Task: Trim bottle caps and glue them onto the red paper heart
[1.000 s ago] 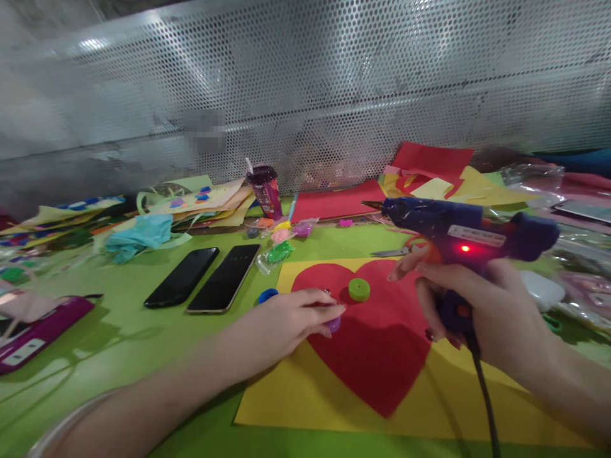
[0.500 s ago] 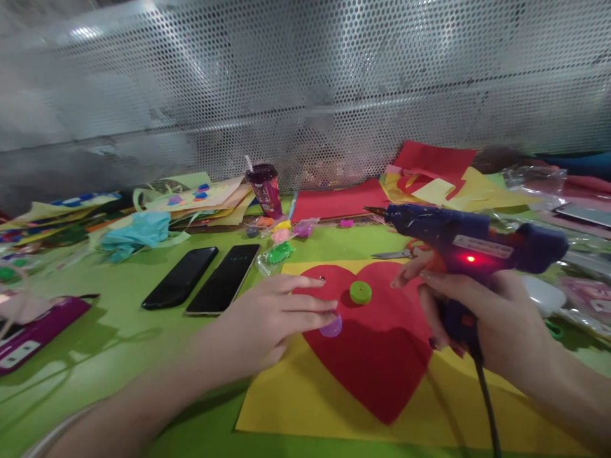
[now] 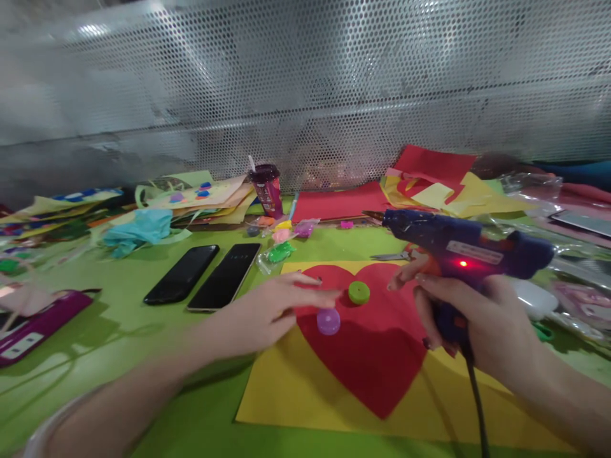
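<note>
A red paper heart (image 3: 377, 343) lies on a yellow sheet (image 3: 296, 388) on the green table. On the heart sit a purple bottle cap (image 3: 328, 321) and a green bottle cap (image 3: 359, 292). My left hand (image 3: 272, 312) hovers flat just left of the purple cap, fingers stretched out toward the green one, holding nothing. My right hand (image 3: 477, 312) grips a blue hot glue gun (image 3: 458, 245) above the heart's right lobe. Its red light is on, its nozzle points left and its black cord hangs down.
Two black phones (image 3: 205, 277) lie left of the heart. A dark cup (image 3: 267, 187), small bags of coloured bits (image 3: 281, 245), scissors (image 3: 396, 256) and stacks of coloured paper (image 3: 429, 184) crowd the back. A magenta case (image 3: 33, 324) lies far left. A perforated metal wall (image 3: 305, 95) stands behind.
My left hand has let go of the purple cap, which now lies on the heart, and the fingers have lifted and spread. The glue gun has barely moved.
</note>
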{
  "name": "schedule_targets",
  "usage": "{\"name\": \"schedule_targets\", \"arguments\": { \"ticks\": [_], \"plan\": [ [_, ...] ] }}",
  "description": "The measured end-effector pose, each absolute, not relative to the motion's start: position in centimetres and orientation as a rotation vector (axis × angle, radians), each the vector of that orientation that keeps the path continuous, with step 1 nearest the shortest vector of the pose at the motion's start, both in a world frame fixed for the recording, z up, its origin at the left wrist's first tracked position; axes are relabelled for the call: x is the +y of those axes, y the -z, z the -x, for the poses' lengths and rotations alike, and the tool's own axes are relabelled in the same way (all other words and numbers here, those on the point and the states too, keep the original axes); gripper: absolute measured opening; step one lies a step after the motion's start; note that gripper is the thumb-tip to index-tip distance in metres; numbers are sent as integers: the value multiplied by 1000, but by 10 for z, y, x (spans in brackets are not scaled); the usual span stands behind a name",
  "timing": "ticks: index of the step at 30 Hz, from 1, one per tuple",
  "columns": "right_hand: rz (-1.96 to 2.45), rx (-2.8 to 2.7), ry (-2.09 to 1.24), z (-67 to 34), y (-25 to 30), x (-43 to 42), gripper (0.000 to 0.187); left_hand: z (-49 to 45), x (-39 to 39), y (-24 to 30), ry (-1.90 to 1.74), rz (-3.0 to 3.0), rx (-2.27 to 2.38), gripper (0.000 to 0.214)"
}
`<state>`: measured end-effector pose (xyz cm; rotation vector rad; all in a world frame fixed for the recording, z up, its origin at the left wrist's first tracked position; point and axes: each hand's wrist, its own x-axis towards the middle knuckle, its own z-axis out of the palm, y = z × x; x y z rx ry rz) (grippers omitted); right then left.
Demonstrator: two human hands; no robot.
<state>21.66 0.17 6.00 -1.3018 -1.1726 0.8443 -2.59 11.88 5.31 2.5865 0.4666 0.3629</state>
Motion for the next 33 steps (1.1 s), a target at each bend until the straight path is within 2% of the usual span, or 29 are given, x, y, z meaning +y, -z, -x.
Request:
{"name": "schedule_targets", "arguments": {
  "ticks": [6,10,14,19,23,28,33],
  "plan": [
    [1299,-1204,-836,-216,-62,3,30,37,140,-70,-749,-2373,1059,43],
    [1299,-1207,-834,-217,-61,2,30,47,149,-74,-476,-2562,1122,32],
    [1325,-1185,-839,-218,-58,3,33,51,149,-72,-117,-2649,993,38],
    [1336,-1213,-846,-217,-57,3,34,51,152,-71,37,-2659,910,28],
    [1376,-1206,-861,-213,-61,0,35,49,152,-69,1,-2675,873,30],
    [1354,-1174,-837,-211,-63,-2,30,48,155,-68,-207,-2630,1030,45],
    [1374,-1172,-936,-215,-61,4,42,47,208,-70,-494,-2603,1342,30]
  ]
}}
